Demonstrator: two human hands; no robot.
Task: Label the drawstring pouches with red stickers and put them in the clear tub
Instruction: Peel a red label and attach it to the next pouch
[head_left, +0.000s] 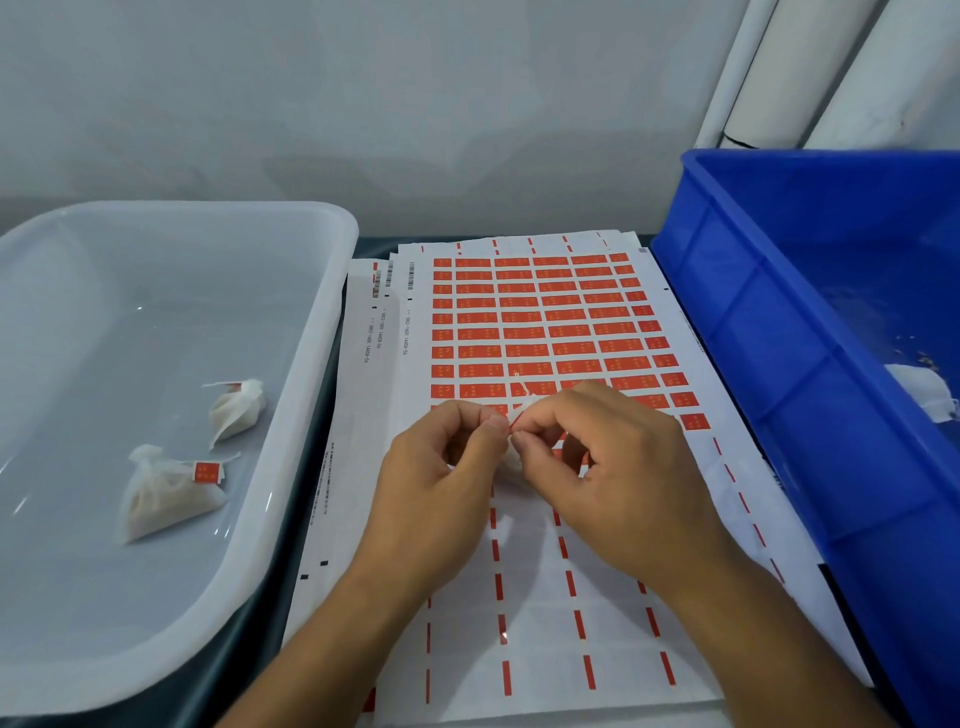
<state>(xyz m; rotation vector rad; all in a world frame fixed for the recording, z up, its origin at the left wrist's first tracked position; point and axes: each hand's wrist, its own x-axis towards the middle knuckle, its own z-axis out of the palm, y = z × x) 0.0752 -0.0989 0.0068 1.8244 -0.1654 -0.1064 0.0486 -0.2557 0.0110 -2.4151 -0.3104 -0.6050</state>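
Over the sticker sheet (540, 322), my left hand (441, 483) and my right hand (597, 467) meet at the fingertips. Between them they pinch a small white drawstring pouch (511, 457), mostly hidden by the fingers, and a red sticker edge (514, 423) at its string. The sheet carries rows of red stickers in its upper half; its lower half is peeled, leaving red dashes. The clear tub (311, 332) on the left holds two white pouches (236, 410) (166, 493), each with a red sticker on its string.
A blue plastic crate (769, 291) stands at the right, close against the sheet, with a white pouch (924, 389) inside. More sheets lie stacked under the top one. A pale wall and white pipes (789, 73) rise behind the table.
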